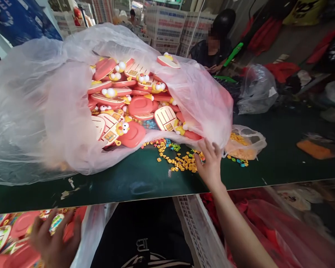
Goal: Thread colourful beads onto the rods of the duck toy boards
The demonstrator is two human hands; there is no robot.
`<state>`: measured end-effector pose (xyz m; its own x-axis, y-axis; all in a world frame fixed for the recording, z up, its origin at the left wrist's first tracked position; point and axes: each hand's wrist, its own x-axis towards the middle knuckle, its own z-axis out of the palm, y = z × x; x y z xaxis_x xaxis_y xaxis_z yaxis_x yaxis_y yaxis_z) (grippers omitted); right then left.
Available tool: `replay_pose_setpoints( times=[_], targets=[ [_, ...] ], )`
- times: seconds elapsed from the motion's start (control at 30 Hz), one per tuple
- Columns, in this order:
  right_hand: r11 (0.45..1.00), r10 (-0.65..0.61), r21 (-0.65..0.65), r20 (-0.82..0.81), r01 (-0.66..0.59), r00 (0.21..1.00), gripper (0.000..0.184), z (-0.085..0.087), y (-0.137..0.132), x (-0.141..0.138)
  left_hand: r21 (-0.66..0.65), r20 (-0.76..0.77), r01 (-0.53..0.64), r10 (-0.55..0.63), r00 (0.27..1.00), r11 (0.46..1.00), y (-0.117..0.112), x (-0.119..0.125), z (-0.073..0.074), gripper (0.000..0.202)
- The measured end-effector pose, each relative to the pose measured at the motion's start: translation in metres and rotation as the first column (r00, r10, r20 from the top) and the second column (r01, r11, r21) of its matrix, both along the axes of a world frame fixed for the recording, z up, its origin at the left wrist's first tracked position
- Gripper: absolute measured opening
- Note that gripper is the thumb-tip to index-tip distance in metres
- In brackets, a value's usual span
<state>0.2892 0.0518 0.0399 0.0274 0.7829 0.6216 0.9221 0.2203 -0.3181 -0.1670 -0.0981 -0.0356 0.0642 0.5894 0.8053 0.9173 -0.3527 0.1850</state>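
A large clear plastic bag (72, 111) lies open on the green table, filled with flat red toy pieces (139, 106) carrying yellow figures with round white eyes. My right hand (209, 160) grips the bag's near edge between thumb and fingers. Small yellow and coloured pieces (175, 162) lie scattered on the table just left of that hand. My left hand (54, 238) is low in view below the table edge, closed around a small toy piece (56, 224). Beneath it lies a heap of similar red pieces (13, 232).
A small plastic bag of yellow pieces (242, 143) sits on the green table (139, 182), with an orange item (314, 149) further right. A seated co-worker (209, 52) works beyond, near stacked white crates (164, 29). Red plastic bags (268, 223) lie at lower right.
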Motion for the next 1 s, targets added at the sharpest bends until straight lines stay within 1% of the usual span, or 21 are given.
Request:
replay_pose_setpoints(
  times=[0.03, 0.07, 0.13, 0.2, 0.23, 0.27, 0.3, 0.37, 0.43, 0.5, 0.57, 0.63, 0.73, 0.8, 0.83, 0.87, 0.9, 0.97, 1.0],
  targets=[
    [0.999, -0.051, 0.002, 0.042, 0.051, 0.998, 0.046, 0.001, 0.01, 0.013, 0.085, -0.023, 0.038, -0.036, 0.999, 0.996, 0.015, 0.023, 0.014, 0.067],
    [0.995, -0.094, -0.012, 0.062, 0.095, 0.994, 0.051, 0.001, 0.02, 0.025, 0.097, -0.038, 0.095, -0.092, 0.995, 0.991, 0.029, 0.048, 0.028, 0.064],
    [0.983, -0.156, -0.093, 0.057, 0.16, 0.986, 0.063, -0.004, 0.037, 0.044, 0.054, -0.035, 0.284, -0.282, 0.959, 0.957, 0.057, 0.1, 0.054, 0.05],
    [0.959, -0.196, -0.209, 0.009, 0.194, 0.981, 0.073, -0.013, 0.048, 0.057, 0.063, -0.056, 0.46, -0.457, 0.888, 0.886, 0.09, 0.151, 0.075, 0.036],
    [0.945, -0.217, -0.257, -0.024, 0.204, 0.976, 0.077, -0.018, 0.05, 0.06, 0.042, -0.058, 0.53, -0.527, 0.848, 0.847, 0.108, 0.175, 0.083, 0.03],
    [0.932, -0.241, -0.292, -0.059, 0.214, 0.969, 0.08, -0.023, 0.052, 0.062, -0.003, -0.066, 0.585, -0.584, 0.809, 0.811, 0.127, 0.197, 0.09, 0.024],
    [0.923, -0.263, -0.313, -0.092, 0.223, 0.96, 0.083, -0.027, 0.052, 0.063, -0.053, -0.085, 0.612, -0.614, 0.785, 0.789, 0.147, 0.217, 0.094, 0.02],
    [0.921, -0.28, -0.318, -0.141, 0.224, 0.95, 0.085, -0.032, 0.053, 0.063, -0.204, -0.155, 0.587, -0.618, 0.771, 0.783, 0.186, 0.251, 0.098, 0.026],
    [0.942, -0.233, -0.285, -0.165, 0.18, 0.958, 0.084, -0.031, 0.057, 0.061, -0.313, -0.239, 0.576, -0.649, 0.722, 0.755, 0.222, 0.276, 0.097, 0.036],
    [0.968, -0.16, -0.222, -0.177, 0.119, 0.971, 0.08, -0.025, 0.068, 0.06, -0.371, -0.296, 0.555, -0.661, 0.689, 0.745, 0.253, 0.293, 0.094, 0.041],
    [0.983, -0.133, -0.15, -0.194, 0.105, 0.972, 0.077, -0.017, 0.083, 0.059, -0.382, -0.302, 0.536, -0.65, 0.697, 0.753, 0.279, 0.302, 0.093, 0.045],
    [0.988, -0.142, -0.081, -0.216, 0.128, 0.966, 0.076, -0.008, 0.101, 0.058, -0.362, -0.286, 0.53, -0.632, 0.72, 0.767, 0.299, 0.307, 0.094, 0.048],
    [0.99, -0.137, -0.008, -0.258, 0.14, 0.956, 0.076, 0.005, 0.129, 0.056, -0.302, -0.261, 0.506, -0.58, 0.771, 0.808, 0.317, 0.31, 0.097, 0.054],
    [0.992, -0.119, 0.007, -0.297, 0.127, 0.947, 0.077, 0.012, 0.148, 0.056, -0.236, -0.27, 0.478, -0.53, 0.804, 0.846, 0.321, 0.314, 0.096, 0.061],
    [0.993, -0.106, 0.007, -0.316, 0.114, 0.943, 0.078, 0.015, 0.157, 0.056, -0.2, -0.3, 0.481, -0.521, 0.799, 0.854, 0.321, 0.317, 0.095, 0.063],
    [0.995, -0.093, 0.003, -0.334, 0.1, 0.938, 0.079, 0.018, 0.165, 0.058, -0.171, -0.354, 0.504, -0.53, 0.771, 0.847, 0.321, 0.32, 0.094, 0.064],
    [0.996, -0.08, -0.005, -0.348, 0.084, 0.934, 0.08, 0.021, 0.171, 0.06, -0.158, -0.425, 0.54, -0.551, 0.718, 0.826, 0.32, 0.325, 0.092, 0.063],
    [0.999, -0.042, -0.037, -0.353, 0.031, 0.935, 0.082, 0.026, 0.18, 0.069, -0.194, -0.568, 0.618, -0.601, 0.562, 0.762, 0.322, 0.334, 0.09, 0.061],
    [0.999, -0.004, -0.052, -0.336, -0.014, 0.942, 0.082, 0.029, 0.182, 0.075, -0.226, -0.617, 0.635, -0.613, 0.494, 0.739, 0.324, 0.339, 0.089, 0.062]
  ],
)
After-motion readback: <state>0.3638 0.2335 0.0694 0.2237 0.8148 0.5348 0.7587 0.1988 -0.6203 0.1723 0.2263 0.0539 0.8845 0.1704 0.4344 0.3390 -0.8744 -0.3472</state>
